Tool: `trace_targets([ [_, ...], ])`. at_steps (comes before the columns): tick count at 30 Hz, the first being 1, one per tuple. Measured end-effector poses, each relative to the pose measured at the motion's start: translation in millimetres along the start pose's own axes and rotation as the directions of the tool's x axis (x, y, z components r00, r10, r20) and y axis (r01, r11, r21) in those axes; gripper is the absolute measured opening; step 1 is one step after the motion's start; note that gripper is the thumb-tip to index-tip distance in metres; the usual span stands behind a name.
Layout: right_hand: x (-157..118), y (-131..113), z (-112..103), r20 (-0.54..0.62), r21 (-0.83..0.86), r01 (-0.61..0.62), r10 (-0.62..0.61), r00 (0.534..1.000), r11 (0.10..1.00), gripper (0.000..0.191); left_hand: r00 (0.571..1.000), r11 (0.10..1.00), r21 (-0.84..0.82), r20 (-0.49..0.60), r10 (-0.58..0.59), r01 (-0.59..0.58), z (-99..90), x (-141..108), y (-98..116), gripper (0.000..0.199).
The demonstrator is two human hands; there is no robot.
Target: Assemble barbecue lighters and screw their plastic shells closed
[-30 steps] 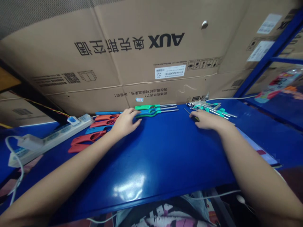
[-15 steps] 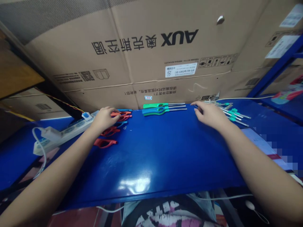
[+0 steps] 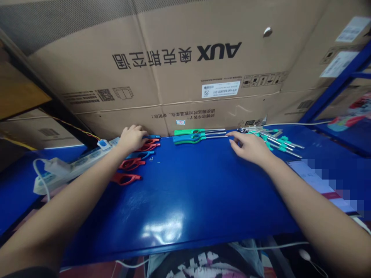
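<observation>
My left hand [image 3: 133,138] is over the back of a row of lighter handles at the left, its fingers curled down and closed, their tips partly hidden. A blue lighter handle [image 3: 154,136] and a red lighter handle [image 3: 153,145] stick out beside it. Closer to me lie another blue handle [image 3: 142,155] and a red handle with an oval opening [image 3: 127,178]. My right hand [image 3: 251,146] is open, its index finger stretched toward the metal rod ends of the lighters. Side by side at the back lie a green lighter [image 3: 185,132] and a blue lighter [image 3: 185,139].
Several metal rods with teal ends [image 3: 278,141] are piled right of my right hand. A white power strip [image 3: 84,160] runs along the left. A large cardboard box [image 3: 174,85] stands behind the blue table [image 3: 197,185]. A screen-like panel [image 3: 315,181] lies at the right.
My right hand has shifted left toward the lighters' metal ends. The fingers of my left hand have curled over the back handles. The view has moved slightly.
</observation>
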State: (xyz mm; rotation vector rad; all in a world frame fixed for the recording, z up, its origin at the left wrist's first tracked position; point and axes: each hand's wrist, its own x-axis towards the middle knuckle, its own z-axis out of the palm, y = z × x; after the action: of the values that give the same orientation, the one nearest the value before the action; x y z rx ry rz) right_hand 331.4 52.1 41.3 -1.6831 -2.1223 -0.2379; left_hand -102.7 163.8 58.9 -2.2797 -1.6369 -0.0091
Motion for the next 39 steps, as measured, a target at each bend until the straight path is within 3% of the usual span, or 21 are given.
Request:
trace_targets([
  [6,-4.1,-4.7,-12.6,-0.179,0.048,0.091,-0.081,0.981,0.995,0.033,0.998,0.999,0.05,-0.066,0.0,0.004,-25.8,-14.5,7.8,0.027],
  [9,-7.2,-12.5,-17.2,-0.228,0.11,0.17,-0.141,0.963,0.979,0.03,0.975,0.993,0.065,-0.195,0.111,-0.101,-40.6,-29.1,31.2,0.022],
  [12,-11.5,-25.7,-16.5,-0.15,0.231,0.296,-0.266,0.952,0.927,0.025,0.922,0.953,-0.027,-0.263,0.286,-0.303,-49.8,-47.9,71.0,0.018],
  [15,-17.2,-42.7,-11.9,-0.01,0.42,0.369,-0.402,0.916,0.829,0.026,0.858,0.855,-0.157,-0.245,0.452,-0.495,-50.2,-68.1,117.3,0.014],
  [18,-22.5,-57.4,-5.4,0.084,0.533,0.382,-0.496,0.864,0.755,0.03,0.81,0.759,-0.281,-0.213,0.547,-0.587,-42.8,-84.1,154.2,0.012],
  [20,-24.4,-62.7,-1.0,0.162,0.554,0.393,-0.558,0.814,0.734,0.024,0.789,0.709,-0.351,-0.218,0.574,-0.612,-36.0,-89.9,167.4,0.012],
  [22,-24.7,-63.5,2.3,0.257,0.53,0.394,-0.585,0.769,0.751,0.015,0.786,0.672,-0.417,-0.231,0.573,-0.612,-29.6,-91.8,170.8,0.014],
  [24,-23.5,-60.8,4.0,0.316,0.484,0.394,-0.575,0.754,0.782,0.011,0.815,0.654,-0.5,-0.227,0.533,-0.567,-24.2,-91.6,166.9,0.023],
  [27,-20.4,-53.7,3.5,0.317,0.428,0.411,-0.559,0.766,0.805,0.008,0.872,0.653,-0.59,-0.21,0.443,-0.474,-18.1,-90.7,156.1,0.034],
  [31,-16.9,-45.7,2.1,0.283,0.377,0.442,-0.555,0.782,0.814,0.008,0.899,0.618,-0.659,-0.244,0.365,-0.43,-11.3,-91.2,147.6,0.034],
  [36,-16.3,-43.4,4.1,0.103,0.397,0.493,-0.571,0.814,0.774,0.014,0.898,0.551,-0.715,-0.276,0.343,-0.43,-2.6,-91.2,147.2,0.04],
  [39,-16.5,-45.0,5.0,-0.059,0.404,0.424,-0.44,0.896,0.81,0.016,0.911,0.513,-0.757,-0.283,0.3,-0.404,3.1,-90.4,147.0,0.041],
])
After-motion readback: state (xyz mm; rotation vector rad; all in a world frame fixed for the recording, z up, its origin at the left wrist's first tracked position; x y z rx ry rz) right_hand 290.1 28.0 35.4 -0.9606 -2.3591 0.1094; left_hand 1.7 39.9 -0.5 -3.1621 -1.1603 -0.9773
